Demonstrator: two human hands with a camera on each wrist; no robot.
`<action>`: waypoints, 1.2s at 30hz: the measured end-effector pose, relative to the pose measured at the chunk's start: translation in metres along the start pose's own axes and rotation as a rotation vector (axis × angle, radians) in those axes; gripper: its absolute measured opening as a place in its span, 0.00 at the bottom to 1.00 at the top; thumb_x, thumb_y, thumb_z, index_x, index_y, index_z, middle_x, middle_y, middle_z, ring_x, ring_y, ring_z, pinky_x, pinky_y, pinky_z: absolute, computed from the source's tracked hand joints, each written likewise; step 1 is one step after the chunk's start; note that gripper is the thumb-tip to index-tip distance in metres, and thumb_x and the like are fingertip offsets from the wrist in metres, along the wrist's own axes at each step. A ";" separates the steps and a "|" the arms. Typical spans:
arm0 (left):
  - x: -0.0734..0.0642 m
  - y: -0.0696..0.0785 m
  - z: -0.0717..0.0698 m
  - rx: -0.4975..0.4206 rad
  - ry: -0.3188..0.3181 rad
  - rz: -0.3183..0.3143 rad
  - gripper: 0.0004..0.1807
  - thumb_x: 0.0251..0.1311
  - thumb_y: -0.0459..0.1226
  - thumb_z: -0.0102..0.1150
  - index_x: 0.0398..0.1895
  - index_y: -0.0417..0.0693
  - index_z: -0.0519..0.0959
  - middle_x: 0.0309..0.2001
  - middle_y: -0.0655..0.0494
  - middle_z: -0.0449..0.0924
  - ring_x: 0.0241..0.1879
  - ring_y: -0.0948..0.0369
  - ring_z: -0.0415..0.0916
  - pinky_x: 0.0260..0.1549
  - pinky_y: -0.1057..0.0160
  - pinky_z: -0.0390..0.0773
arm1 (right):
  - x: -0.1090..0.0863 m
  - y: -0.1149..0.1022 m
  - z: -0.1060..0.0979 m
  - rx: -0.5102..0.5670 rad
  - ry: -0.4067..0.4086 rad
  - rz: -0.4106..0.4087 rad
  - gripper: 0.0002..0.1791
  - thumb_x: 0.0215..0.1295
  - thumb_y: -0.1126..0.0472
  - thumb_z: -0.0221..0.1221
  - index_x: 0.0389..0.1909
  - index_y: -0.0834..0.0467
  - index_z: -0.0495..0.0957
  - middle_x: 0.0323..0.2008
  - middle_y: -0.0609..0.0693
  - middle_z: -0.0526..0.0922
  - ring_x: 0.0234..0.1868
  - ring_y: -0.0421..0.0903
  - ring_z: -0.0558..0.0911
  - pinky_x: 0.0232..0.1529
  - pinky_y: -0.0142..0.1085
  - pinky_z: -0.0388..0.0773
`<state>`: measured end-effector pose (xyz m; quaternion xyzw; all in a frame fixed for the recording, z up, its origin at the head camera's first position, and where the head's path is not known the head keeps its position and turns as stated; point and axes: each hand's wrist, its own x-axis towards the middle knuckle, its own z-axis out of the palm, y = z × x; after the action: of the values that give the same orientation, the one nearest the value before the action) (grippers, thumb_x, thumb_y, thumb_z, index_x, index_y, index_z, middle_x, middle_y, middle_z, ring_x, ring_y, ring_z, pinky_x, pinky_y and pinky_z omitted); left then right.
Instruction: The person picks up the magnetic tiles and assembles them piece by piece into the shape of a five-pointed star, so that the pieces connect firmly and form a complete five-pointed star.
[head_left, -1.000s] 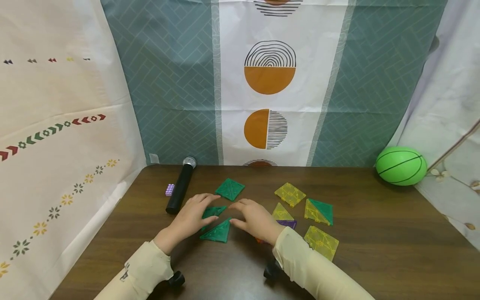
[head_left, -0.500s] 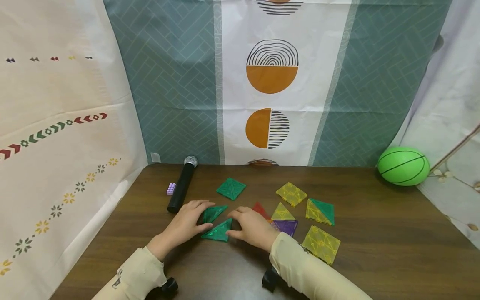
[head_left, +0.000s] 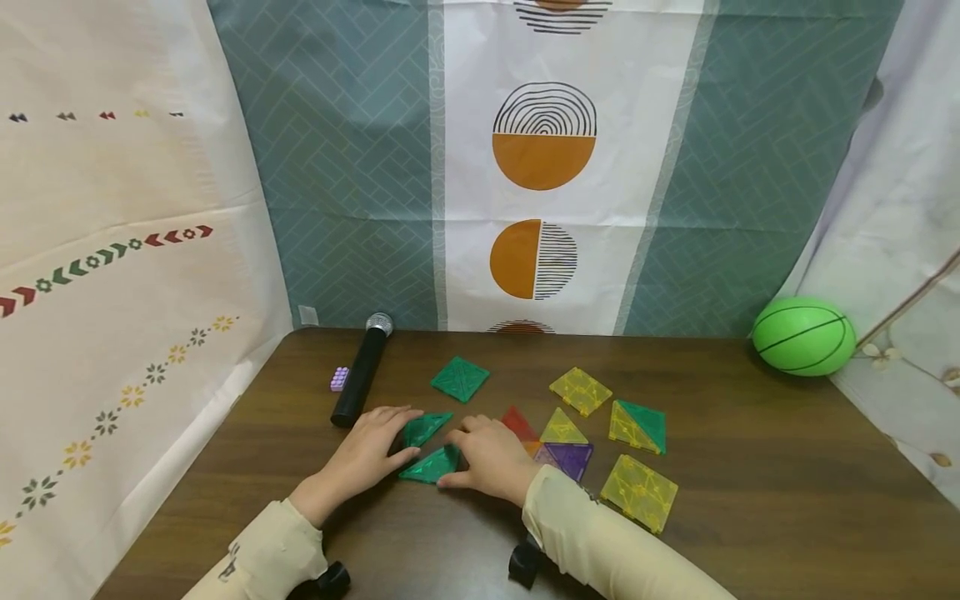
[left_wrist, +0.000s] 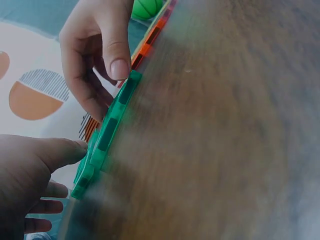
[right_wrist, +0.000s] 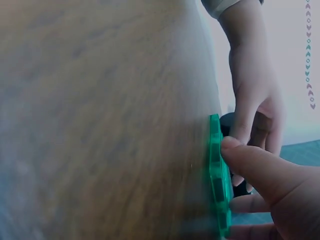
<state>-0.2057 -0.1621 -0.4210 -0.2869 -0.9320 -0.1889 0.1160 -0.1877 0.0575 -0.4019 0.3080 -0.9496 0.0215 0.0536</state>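
Two green triangular magnetic tiles lie flat on the wooden table in the head view, the far triangle tile (head_left: 422,428) and the near triangle tile (head_left: 429,467). My right hand (head_left: 491,461) grips the right end of the near one, thumb on the front and curled fingers behind. On the left side, my left hand (head_left: 358,452) rests with fairly straight fingers beside the far tile, its thumb tip by the near tile's left part. In the left wrist view, that thumb (left_wrist: 70,151) meets the green tile edge (left_wrist: 107,132). The right fingertips are partly hidden.
A green square tile (head_left: 461,379) lies beyond the hands. To the right are red (head_left: 517,422), purple (head_left: 573,458) and several yellow tiles (head_left: 640,493). A black microphone (head_left: 362,375) and lilac block (head_left: 339,379) lie left; a green ball (head_left: 804,337) sits far right.
Both hands have come down and towards me. The right hand has closed on the near green tile's right end; red and purple tiles have come into sight beside it.
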 end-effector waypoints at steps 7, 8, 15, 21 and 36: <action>-0.003 0.000 0.001 0.014 -0.030 -0.012 0.28 0.57 0.43 0.66 0.60 0.46 0.74 0.58 0.49 0.78 0.58 0.49 0.73 0.60 0.43 0.68 | 0.000 -0.002 0.001 -0.021 -0.011 -0.001 0.33 0.53 0.30 0.61 0.53 0.49 0.80 0.50 0.47 0.81 0.52 0.46 0.78 0.55 0.39 0.77; -0.003 0.000 0.001 0.015 -0.034 -0.015 0.27 0.57 0.43 0.66 0.60 0.46 0.74 0.58 0.49 0.78 0.58 0.49 0.73 0.60 0.43 0.68 | 0.000 -0.002 0.001 -0.017 -0.012 -0.002 0.33 0.53 0.31 0.61 0.53 0.49 0.80 0.50 0.47 0.80 0.52 0.46 0.78 0.54 0.39 0.77; -0.003 0.001 0.002 0.035 -0.033 -0.013 0.27 0.56 0.44 0.67 0.59 0.46 0.75 0.57 0.49 0.78 0.58 0.49 0.73 0.61 0.44 0.68 | -0.002 0.001 -0.001 -0.010 -0.016 -0.016 0.31 0.54 0.33 0.63 0.52 0.49 0.81 0.49 0.48 0.80 0.51 0.45 0.77 0.53 0.38 0.77; -0.005 0.003 0.002 0.067 -0.029 -0.013 0.27 0.55 0.45 0.68 0.58 0.46 0.76 0.55 0.50 0.78 0.57 0.49 0.73 0.60 0.45 0.69 | -0.005 0.006 -0.007 0.016 -0.038 -0.044 0.30 0.55 0.37 0.64 0.55 0.48 0.80 0.48 0.48 0.80 0.50 0.45 0.77 0.54 0.39 0.76; -0.011 0.013 0.001 0.133 -0.066 0.004 0.24 0.57 0.45 0.65 0.54 0.42 0.80 0.56 0.44 0.77 0.57 0.47 0.72 0.59 0.46 0.71 | -0.012 0.018 -0.012 0.041 -0.089 -0.081 0.29 0.57 0.40 0.63 0.58 0.49 0.78 0.59 0.49 0.78 0.59 0.48 0.76 0.60 0.43 0.74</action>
<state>-0.1895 -0.1571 -0.4217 -0.2867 -0.9451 -0.1169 0.1042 -0.1880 0.0799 -0.3911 0.3480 -0.9371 0.0253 0.0060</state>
